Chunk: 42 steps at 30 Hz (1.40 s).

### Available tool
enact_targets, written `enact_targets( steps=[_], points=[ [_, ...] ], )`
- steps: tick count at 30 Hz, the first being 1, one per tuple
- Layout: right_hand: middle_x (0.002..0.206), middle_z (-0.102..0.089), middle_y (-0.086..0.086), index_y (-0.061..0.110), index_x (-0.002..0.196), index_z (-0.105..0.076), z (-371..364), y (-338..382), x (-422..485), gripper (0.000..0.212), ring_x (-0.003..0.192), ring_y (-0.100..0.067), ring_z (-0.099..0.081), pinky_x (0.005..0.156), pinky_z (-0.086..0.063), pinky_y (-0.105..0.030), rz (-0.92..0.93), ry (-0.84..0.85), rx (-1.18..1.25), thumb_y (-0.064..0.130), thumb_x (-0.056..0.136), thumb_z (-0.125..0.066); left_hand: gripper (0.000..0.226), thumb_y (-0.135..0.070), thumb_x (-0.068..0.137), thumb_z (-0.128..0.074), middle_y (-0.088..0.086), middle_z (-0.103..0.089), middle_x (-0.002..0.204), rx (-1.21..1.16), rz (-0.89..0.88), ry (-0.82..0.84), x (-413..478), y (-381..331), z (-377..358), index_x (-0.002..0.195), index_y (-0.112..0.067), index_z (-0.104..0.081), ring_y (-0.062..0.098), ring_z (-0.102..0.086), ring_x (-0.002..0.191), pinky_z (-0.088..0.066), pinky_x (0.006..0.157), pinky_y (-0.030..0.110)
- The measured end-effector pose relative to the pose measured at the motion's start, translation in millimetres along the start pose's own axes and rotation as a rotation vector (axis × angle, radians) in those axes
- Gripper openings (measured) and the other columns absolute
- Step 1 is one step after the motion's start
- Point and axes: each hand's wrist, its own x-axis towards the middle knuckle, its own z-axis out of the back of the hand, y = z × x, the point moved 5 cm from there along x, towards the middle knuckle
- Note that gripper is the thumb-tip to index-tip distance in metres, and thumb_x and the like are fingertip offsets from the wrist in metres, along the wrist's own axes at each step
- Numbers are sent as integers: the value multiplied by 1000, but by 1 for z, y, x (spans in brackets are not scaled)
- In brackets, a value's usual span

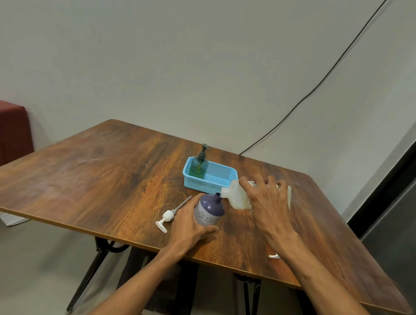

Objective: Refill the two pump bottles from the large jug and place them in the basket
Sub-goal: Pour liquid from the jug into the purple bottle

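A purple pump bottle [209, 211] with white flower marks stands on the wooden table [103, 175], its neck uncapped. My left hand [190, 225] grips its body from the left. My right hand [267, 207] holds the whitish large jug [236, 196] tipped on its side, and the jug's spout meets the purple bottle's neck. A white pump head [165, 219] with its tube lies on the table left of the bottle. A green pump bottle [199, 165] with a dark pump stands in the left end of the blue basket [222, 180].
A small white cap [274, 256] lies near the table's front edge, partly behind my right wrist. A black cable [329, 74] runs down the wall behind the table. A dark red seat [6, 133] stands at far left. The table's front edge is close to me.
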Motion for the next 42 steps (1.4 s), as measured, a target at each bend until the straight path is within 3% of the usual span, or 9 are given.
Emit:
enact_targets(
  steps=[11, 16, 26, 42],
  points=[
    [114, -62, -15, 23, 123, -58, 1, 0, -1, 79, 93, -38, -61, 78, -47, -55, 11, -8, -16, 25, 51, -92, 85, -40, 55, -93, -26, -60, 112, -5, 4, -3, -2, -3, 1, 128, -41, -49, -13, -55, 106, -40, 85, 8],
    [115, -62, -15, 23, 124, -58, 1, 0, -1, 79, 93, -38, -60, 78, -46, -55, 12, -11, -16, 24, 52, -92, 88, -42, 55, -93, -20, -62, 117, -5, -4, -4, -1, -3, 0, 132, -33, -51, -6, -58, 109, -47, 93, 19],
    [108, -63, -14, 23, 117, -61, 3, 0, 0, 79, 85, -37, -61, 73, -47, -53, 1, -39, -20, 22, 45, -93, 88, -46, 53, -92, -18, -64, 117, -15, -9, -9, -1, -4, 1, 131, -35, -52, -3, -60, 108, -54, 94, 30],
    [103, -65, -15, 22, 115, -63, 5, 0, 0, 82, 82, -38, -62, 72, -49, -54, 13, -56, -21, 24, 40, -96, 87, -49, 52, -90, -18, -63, 116, -6, -11, -15, -2, -4, 1, 129, -36, -52, -3, -60, 107, -55, 94, 32]
  ],
)
